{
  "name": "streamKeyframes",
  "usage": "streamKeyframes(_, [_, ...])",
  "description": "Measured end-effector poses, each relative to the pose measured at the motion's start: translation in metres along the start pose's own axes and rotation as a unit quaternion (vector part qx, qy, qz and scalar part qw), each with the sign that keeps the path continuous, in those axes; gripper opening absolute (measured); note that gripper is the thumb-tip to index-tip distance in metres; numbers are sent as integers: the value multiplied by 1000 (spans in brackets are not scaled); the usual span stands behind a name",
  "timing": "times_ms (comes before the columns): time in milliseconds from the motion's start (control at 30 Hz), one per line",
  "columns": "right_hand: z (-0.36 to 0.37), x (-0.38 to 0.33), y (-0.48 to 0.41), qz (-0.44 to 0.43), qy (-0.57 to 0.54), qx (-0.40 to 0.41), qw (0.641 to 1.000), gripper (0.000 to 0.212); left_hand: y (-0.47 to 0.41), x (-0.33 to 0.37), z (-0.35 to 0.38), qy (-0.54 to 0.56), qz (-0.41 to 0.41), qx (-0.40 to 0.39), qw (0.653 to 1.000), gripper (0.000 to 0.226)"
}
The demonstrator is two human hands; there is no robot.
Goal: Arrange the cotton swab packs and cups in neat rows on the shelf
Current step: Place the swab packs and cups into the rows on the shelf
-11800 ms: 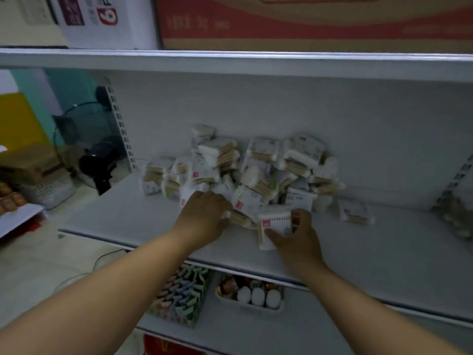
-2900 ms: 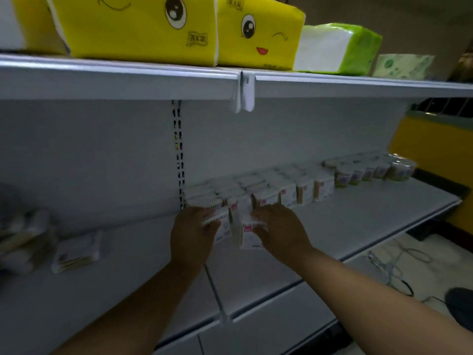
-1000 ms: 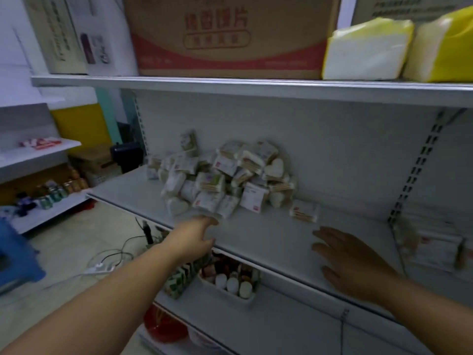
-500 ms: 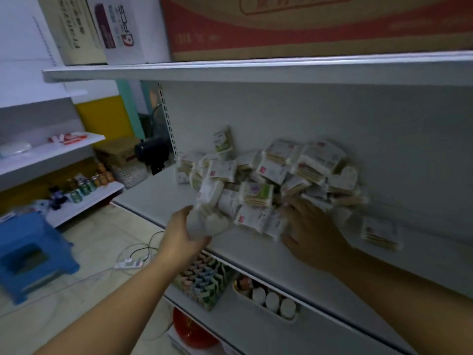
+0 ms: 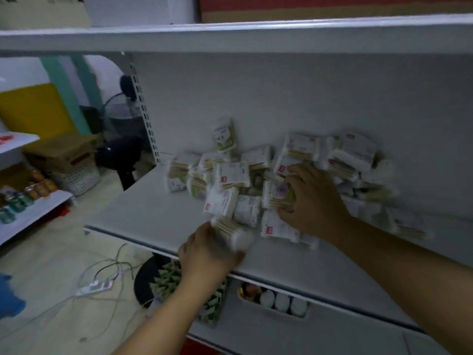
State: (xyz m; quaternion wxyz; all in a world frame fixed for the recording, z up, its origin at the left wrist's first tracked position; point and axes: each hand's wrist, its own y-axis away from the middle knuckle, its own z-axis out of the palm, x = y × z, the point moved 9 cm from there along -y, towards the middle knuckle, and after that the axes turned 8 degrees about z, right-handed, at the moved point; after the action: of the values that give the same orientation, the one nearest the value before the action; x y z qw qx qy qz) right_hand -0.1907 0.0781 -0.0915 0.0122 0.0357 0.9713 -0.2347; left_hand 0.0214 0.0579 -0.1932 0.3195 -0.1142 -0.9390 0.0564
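A loose heap of cotton swab packs lies against the back wall of the white shelf. My left hand holds one swab pack just above the shelf's front edge, in front of the heap. My right hand is in the heap, its fingers curled round a pack with a green label. One green-printed pack stands upright against the back wall. No cups are in view.
An upper shelf carries cardboard boxes overhead. The lower shelf holds a tray of white bottles and a green item display. On the floor at left lie a power strip with cables; a dark fan stands behind.
My left hand has drawn its pack back toward the shelf edge. My right hand has reached deeper into the heap and closed on a pack. The view has moved closer.
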Motion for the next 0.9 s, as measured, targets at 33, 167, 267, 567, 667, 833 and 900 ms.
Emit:
streamKeyframes(33, [-9, -1, 0, 10, 7, 30, 999, 50, -1, -2, 0, 25, 7, 2, 1000, 86])
streamKeyframes(167, [-46, -9, 11, 59, -33, 112, 991, 54, -2, -3, 3, 80, 48, -32, 995, 81])
streamKeyframes(267, [-65, -10, 40, 159, -144, 119, 969, 51, 3, -1, 0, 111, 63, -39, 991, 84])
streamKeyframes(567, [-41, -13, 142, 383, -406, 57, 828, 47, 20, 9, -9, 323, 77, -92, 939, 77])
streamKeyframes(667, [-43, -4, 174, 402, -443, 74, 798, 49, 45, 37, -5, 411, 84, -127, 899, 72])
streamKeyframes(833, [-78, 31, 239, 408, -527, 137, 733, 55, 109, 102, 40, 606, 10, -227, 762, 87])
streamKeyframes(900, [-101, 54, 276, 414, -554, 166, 703, 52, 146, 131, 71, 664, -64, -310, 677, 103])
